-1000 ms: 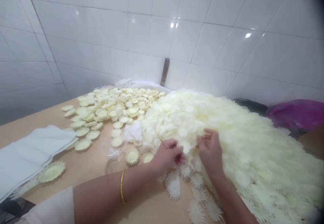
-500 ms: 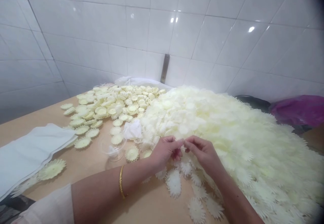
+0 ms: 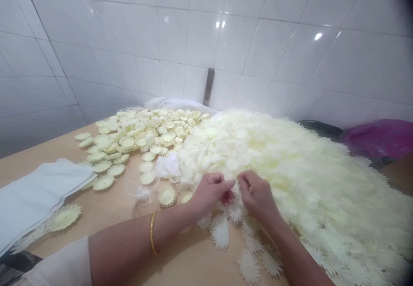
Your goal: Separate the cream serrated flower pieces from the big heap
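A big heap of pale cream, frilly flower-shaped pieces [image 3: 300, 165] covers the right half of the wooden table [image 3: 106, 208]. My left hand [image 3: 211, 193], with a gold bangle on its wrist, and my right hand [image 3: 258, 195] meet at the heap's near edge. Both hands have their fingers pinched on one cream flower piece [image 3: 236, 185] held between them. Loose flower pieces [image 3: 221, 234] lie on the table just below my hands.
A spread of yellower stacked flower pieces [image 3: 145, 135] lies at the back left. A folded white cloth [image 3: 35, 195] sits at the left edge and a small clear cup [image 3: 142, 187] is near my left hand. A purple bag [image 3: 380, 137] is at the far right; tiled walls close the corner.
My right hand came off the heap and moved left to meet my left hand. Both now pinch a flower piece together. The view drifted slightly.
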A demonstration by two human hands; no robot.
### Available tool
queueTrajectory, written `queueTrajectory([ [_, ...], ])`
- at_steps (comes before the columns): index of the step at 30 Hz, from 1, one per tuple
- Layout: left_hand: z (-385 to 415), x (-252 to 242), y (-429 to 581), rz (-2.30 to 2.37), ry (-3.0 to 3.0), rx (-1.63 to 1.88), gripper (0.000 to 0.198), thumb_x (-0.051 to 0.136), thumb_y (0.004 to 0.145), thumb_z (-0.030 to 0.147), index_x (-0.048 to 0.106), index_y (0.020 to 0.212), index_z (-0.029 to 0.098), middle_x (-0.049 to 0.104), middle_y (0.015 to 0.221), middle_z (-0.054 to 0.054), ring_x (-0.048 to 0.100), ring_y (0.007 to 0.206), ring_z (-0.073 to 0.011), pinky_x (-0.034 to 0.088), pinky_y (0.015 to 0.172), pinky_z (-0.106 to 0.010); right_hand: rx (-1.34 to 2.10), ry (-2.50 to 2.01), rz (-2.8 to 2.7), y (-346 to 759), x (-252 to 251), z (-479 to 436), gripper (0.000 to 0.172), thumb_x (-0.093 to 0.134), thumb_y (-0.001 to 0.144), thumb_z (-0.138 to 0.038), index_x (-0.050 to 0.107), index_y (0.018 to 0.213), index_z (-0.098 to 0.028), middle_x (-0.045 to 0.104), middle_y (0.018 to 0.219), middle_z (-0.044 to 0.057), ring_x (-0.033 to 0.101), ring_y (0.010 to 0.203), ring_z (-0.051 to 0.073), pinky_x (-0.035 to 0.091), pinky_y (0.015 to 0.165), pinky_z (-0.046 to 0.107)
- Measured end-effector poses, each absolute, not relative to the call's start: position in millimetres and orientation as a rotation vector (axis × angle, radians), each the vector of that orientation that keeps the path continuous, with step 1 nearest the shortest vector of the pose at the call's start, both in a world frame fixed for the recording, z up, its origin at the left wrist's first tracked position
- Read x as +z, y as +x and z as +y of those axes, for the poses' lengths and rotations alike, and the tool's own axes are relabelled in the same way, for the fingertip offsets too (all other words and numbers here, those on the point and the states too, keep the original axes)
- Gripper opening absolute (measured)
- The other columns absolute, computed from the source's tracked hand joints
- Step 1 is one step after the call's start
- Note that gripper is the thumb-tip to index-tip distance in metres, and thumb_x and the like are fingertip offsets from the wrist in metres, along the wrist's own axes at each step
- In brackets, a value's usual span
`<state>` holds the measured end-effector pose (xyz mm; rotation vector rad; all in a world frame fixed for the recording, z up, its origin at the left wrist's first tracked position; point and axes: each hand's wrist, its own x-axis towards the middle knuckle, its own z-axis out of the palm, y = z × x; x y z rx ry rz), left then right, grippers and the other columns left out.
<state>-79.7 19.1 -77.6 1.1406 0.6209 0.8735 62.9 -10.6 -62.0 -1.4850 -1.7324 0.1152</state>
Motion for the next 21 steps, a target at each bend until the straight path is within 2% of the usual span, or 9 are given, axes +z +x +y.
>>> queueTrajectory([
  [2, 17, -78, -79, 0.605, 1.128, 0.857, 0.035, 0.064, 0.066, 0.042, 0.042, 0.057, 0.015, 0.06, 0.055, -0.003, 0.056, 0.046, -0.0112, 0.042, 0.046, -0.023, 0.053, -1.551, -1.632, 67, -62, -9, 0.019, 0.042, 0.079, -0.024, 0.048, 0.063, -0.017, 0.049, 0.056, 0.0, 0.045, 0.052, 0.012, 0.033, 0.051, 0.023],
  [5, 17, -78, -78, 0.619, 1.091, 0.841, 0.033, 0.063, 0.067, 0.041, 0.045, 0.06, 0.014, 0.06, 0.056, -0.004, 0.057, 0.048, -0.0114, 0.043, 0.047, -0.022, 0.24, -1.491, -1.623, 69, -57, -10, 0.02, 0.044, 0.081, -0.027, 0.049, 0.064, -0.017, 0.051, 0.056, -0.001, 0.048, 0.053, 0.012, 0.037, 0.052, 0.022],
  [8, 20, -79, -77, 0.638, 1.057, 0.854, 0.029, 0.062, 0.068, 0.039, 0.053, 0.067, 0.012, 0.06, 0.058, -0.005, 0.057, 0.051, -0.0117, 0.044, 0.05, -0.023, 0.388, -1.355, -1.758, 65, -52, -14, 0.016, 0.046, 0.081, -0.026, 0.054, 0.07, -0.017, 0.056, 0.066, 0.002, 0.052, 0.063, 0.014, 0.04, 0.059, 0.023],
  [13, 20, -77, -78, 0.565, 0.99, 0.827, 0.034, 0.057, 0.073, 0.044, 0.058, 0.073, 0.01, 0.058, 0.061, -0.005, 0.057, 0.053, -0.0112, 0.044, 0.052, -0.023, 0.361, -1.297, -1.857, 60, -54, -15, 0.008, 0.05, 0.078, -0.022, 0.056, 0.079, -0.017, 0.058, 0.074, 0.004, 0.053, 0.067, 0.015, 0.042, 0.062, 0.026],
  [18, 18, -76, -78, 0.647, 1.034, 0.829, 0.029, 0.066, 0.064, 0.038, 0.054, 0.064, 0.011, 0.057, 0.058, -0.003, 0.056, 0.052, -0.0111, 0.042, 0.051, -0.022, 0.379, -1.34, -1.859, 61, -56, -16, 0.004, 0.05, 0.077, -0.019, 0.053, 0.078, -0.017, 0.056, 0.071, 0.001, 0.051, 0.066, 0.014, 0.041, 0.061, 0.026],
  [21, 18, -78, -77, 0.689, 1.049, 0.85, 0.025, 0.066, 0.063, 0.033, 0.051, 0.063, 0.013, 0.056, 0.055, -0.002, 0.054, 0.049, -0.0104, 0.041, 0.05, -0.022, 0.483, -1.357, -1.854, 63, -54, -16, 0.014, 0.055, 0.073, -0.019, 0.052, 0.086, -0.018, 0.054, 0.073, 0.0, 0.052, 0.068, 0.013, 0.043, 0.063, 0.025],
])
